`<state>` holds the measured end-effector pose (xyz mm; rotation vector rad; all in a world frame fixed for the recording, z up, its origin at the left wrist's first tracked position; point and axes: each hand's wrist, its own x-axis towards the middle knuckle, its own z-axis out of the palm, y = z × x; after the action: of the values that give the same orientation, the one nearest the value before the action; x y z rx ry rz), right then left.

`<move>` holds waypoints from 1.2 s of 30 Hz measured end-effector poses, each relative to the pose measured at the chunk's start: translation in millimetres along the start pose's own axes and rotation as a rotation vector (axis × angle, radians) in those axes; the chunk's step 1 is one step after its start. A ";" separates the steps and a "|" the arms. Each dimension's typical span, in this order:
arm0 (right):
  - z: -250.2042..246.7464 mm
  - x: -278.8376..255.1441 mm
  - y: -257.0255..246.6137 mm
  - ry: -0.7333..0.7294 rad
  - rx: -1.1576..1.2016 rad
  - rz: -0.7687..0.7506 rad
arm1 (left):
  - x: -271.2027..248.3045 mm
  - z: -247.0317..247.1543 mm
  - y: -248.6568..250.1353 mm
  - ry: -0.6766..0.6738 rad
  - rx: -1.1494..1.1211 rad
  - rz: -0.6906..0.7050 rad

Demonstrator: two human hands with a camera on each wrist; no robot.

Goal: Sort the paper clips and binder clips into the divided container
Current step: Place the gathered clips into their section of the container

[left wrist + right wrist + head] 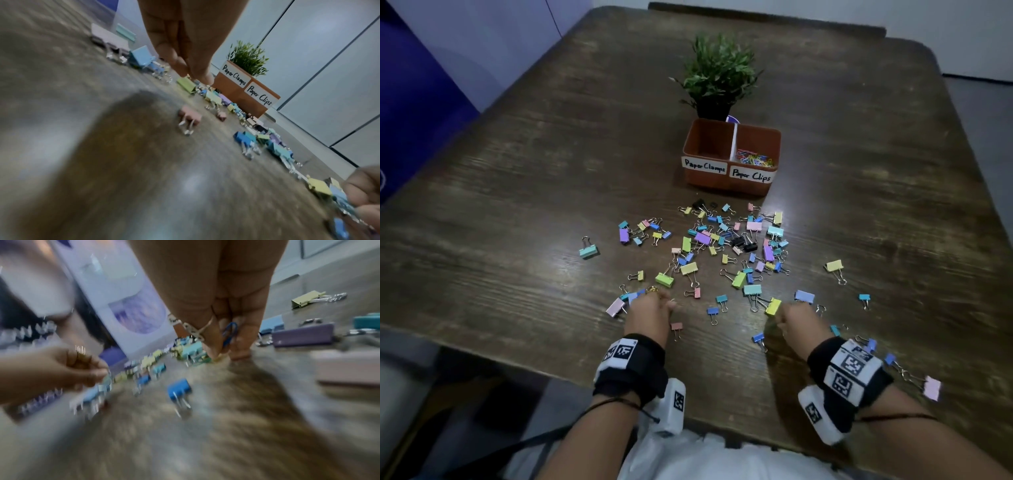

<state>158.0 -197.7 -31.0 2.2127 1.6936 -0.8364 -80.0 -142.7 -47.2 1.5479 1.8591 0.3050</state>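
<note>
A brown divided container (709, 181) stands beyond the pile. Its right half, labelled "Paper Clips", holds coloured paper clips (753, 158); the left half, labelled "Paper Clamps", looks empty. Pastel binder clips (722, 240) lie scattered in front of it. My right hand (228, 352) hovers low over the pile's near right edge, fingers curled, pinching a blue paper clip (229, 334). My left hand (654, 303) is at the pile's near left edge, over some blue clips. Its fingertips (195, 73) are pressed together, and nothing shows between them. Both wrist views are blurred.
A potted green plant (717, 72) stands right behind the container. Stray binder clips lie apart from the pile: a teal one (589, 251) to the left, a yellow one (834, 265) to the right, a pink one (932, 387) beside my right wrist.
</note>
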 end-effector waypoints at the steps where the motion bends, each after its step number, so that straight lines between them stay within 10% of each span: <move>1: -6.3 2.5 0.7 0.033 0.078 -0.003 | 4.4 -1.5 9.1 -0.011 -0.067 0.014; 6: -71.2 28.6 -2.5 0.172 0.487 -0.004 | 38.9 -9.2 84.1 -0.027 -0.092 0.204; 16: -212.7 146.2 -10.0 0.458 0.496 -0.021 | 129.7 -23.4 218.1 -0.072 -0.038 0.435; 31: -201.9 223.2 -21.6 0.469 0.289 -0.162 | 210.2 -1.1 235.4 0.079 0.202 0.657; 36: -174.4 182.3 -14.2 0.701 0.257 -0.397 | 200.1 -15.6 204.4 0.080 0.122 0.992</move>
<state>227.2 41.9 9.5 2.5741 2.5282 -0.3663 57.5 101.5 11.8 2.4777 1.0277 0.6977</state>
